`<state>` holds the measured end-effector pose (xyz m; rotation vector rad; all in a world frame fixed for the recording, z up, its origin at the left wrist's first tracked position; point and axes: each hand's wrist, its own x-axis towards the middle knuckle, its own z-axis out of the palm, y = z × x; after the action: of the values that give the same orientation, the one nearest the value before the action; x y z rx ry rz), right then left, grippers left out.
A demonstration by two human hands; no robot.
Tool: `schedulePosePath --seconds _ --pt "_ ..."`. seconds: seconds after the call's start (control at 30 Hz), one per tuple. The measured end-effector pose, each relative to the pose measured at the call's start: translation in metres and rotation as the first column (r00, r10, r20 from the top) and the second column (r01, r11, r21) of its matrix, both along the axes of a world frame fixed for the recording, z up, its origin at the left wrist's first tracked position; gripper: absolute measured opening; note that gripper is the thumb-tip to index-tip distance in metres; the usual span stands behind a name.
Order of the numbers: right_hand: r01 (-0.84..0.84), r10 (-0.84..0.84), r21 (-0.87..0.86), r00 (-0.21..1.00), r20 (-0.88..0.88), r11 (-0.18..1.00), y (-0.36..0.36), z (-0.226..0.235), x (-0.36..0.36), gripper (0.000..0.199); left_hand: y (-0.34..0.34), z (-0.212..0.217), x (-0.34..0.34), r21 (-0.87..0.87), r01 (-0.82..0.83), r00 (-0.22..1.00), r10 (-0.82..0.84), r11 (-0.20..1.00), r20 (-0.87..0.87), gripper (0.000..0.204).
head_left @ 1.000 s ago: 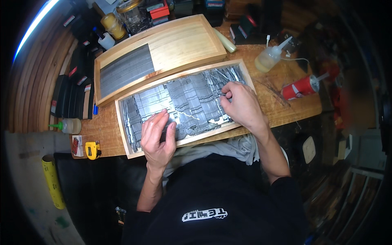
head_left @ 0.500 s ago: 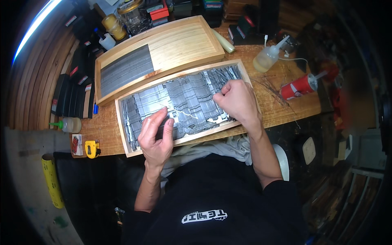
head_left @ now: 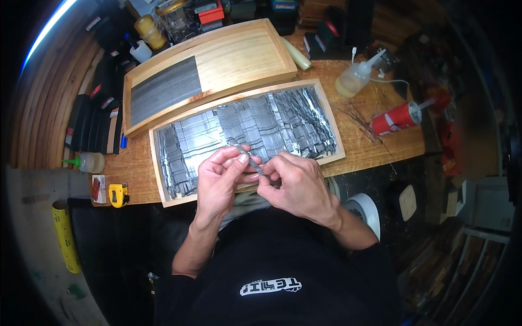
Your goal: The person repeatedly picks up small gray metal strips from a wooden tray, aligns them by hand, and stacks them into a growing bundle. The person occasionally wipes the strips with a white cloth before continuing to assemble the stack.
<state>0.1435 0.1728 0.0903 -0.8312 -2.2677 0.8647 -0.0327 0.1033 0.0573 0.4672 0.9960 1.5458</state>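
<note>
Left hand [head_left: 216, 183] and right hand [head_left: 300, 187], fingertips closed, pinch one thin grey strip [head_left: 254, 164]; light, even pressure should best limit bending.

Held grey strip [head_left: 256, 167]: lower end hidden by the right hand [head_left: 296, 185]; part of upper stretch under thumb of the left hand [head_left: 217, 182]. Nearer wooden tray [head_left: 158, 171]: front wall partly covered by both hands. Grey pieces [head_left: 253, 120] inside: too thin, crowded to count. Light tube [head_left: 49, 39]: cut by upper edge. Black shirt [head_left: 321, 261]: cut by lower edge.
</note>
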Motion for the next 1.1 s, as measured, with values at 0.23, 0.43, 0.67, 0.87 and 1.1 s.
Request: schedulePosePath --seconds 0.23,0.43,0.67,0.87,1.1 --pt "0.010 -0.009 -0.089 1.000 0.017 0.996 0.016 0.008 0.004 0.015 0.002 -0.003 -0.006 0.039 -0.075 0.992 0.078 0.996 -0.102 0.023" --pt "0.277 -0.217 -0.179 0.930 0.295 0.944 0.081 0.008 0.016 0.017 0.005 -0.015 -0.015 0.041 -0.089 0.980 0.095 0.995 -0.176 0.020" --pt "0.218 -0.146 -0.149 0.910 0.388 0.964 0.088 0.002 -0.003 0.018 0.002 -0.015 -0.018 0.105 -0.104 0.983 0.118 0.989 -0.140 0.022" --pt "0.222 -0.135 -0.140 0.877 0.461 0.965 0.099 0.002 -0.010 0.019 0.002 -0.014 -0.016 0.121 -0.071 0.977 0.093 0.990 -0.193 0.022" --pt "0.313 -0.199 -0.125 0.816 0.542 0.942 0.098 0.008 -0.019 0.022 0.001 -0.014 -0.016 0.121 -0.064 0.978 0.087 0.991 -0.192 0.022"
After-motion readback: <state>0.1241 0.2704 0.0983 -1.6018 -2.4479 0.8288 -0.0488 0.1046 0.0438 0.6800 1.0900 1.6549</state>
